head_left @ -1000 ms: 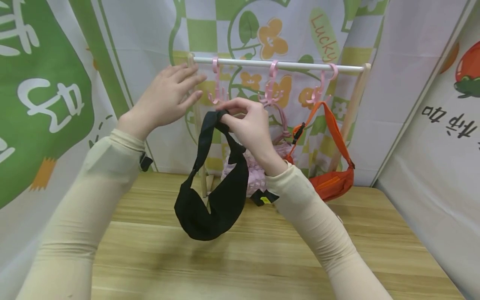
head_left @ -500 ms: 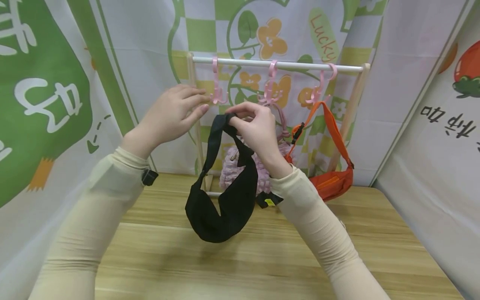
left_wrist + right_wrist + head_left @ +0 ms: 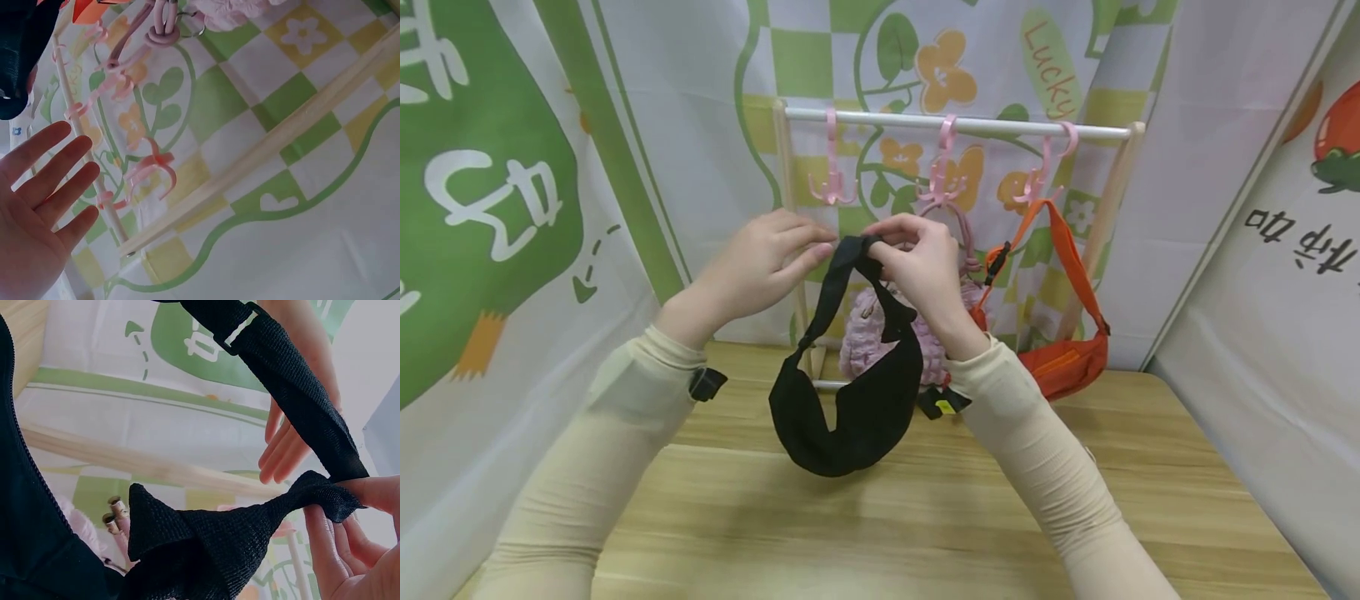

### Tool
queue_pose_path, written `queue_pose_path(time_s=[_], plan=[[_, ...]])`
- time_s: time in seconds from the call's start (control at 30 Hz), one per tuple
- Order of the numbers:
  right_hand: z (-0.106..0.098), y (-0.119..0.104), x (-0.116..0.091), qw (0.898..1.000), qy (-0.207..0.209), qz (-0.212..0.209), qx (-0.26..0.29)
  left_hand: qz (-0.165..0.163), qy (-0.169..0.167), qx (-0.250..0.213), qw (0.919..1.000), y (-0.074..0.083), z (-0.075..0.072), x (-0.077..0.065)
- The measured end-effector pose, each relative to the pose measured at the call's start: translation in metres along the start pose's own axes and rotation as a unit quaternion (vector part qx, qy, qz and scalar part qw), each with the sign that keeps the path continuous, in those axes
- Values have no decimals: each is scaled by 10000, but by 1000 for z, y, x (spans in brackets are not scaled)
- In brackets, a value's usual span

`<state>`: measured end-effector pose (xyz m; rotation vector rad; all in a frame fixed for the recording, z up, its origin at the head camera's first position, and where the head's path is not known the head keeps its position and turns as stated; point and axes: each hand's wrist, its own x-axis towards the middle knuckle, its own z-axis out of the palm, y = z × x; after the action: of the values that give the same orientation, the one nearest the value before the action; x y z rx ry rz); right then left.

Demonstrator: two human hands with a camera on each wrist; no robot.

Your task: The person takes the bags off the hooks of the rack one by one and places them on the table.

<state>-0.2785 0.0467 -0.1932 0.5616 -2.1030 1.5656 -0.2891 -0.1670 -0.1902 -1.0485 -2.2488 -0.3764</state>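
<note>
My right hand (image 3: 921, 262) pinches the strap of a black shoulder bag (image 3: 857, 425) between thumb and fingers, so the bag hangs in front of the rack. Close up in the right wrist view, the woven strap (image 3: 300, 406) is bunched at the fingertips, with a zipper along the bag's body at left. My left hand (image 3: 767, 262) is just left of the strap, fingers extended; the left wrist view shows that hand (image 3: 44, 206) spread and holding nothing. Above the hands, a pink hook (image 3: 832, 183) with several prongs hangs bare at the rail's left.
A wooden rack with a white rail (image 3: 887, 120) stands at the table's back. A pink ruffled bag (image 3: 865, 350) hangs from its middle hook (image 3: 943, 179), and an orange bag (image 3: 1067, 367) from the right hook (image 3: 1037, 183). Wood-grain table (image 3: 775, 533) lies below.
My left hand has come down from beside the rail's left end and moved right, close to the strap. My right hand, still pinching the strap, has shifted slightly right and down with the black bag.
</note>
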Motion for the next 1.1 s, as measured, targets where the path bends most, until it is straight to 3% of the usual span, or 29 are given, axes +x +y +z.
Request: queue_pose_path(time_s=[0.4, 0.8, 1.1], plan=[[-3, 12, -1, 9996, 20, 270, 100, -695, -614, -801, 9925, 11, 17, -16], [-7, 17, -1, 9994, 118, 311, 38, -448, -587, -1232, 9896, 17, 36, -23], [-12, 21, -3, 9991, 195, 369, 96, -576, -902, -1834, 9772, 23, 37, -25]])
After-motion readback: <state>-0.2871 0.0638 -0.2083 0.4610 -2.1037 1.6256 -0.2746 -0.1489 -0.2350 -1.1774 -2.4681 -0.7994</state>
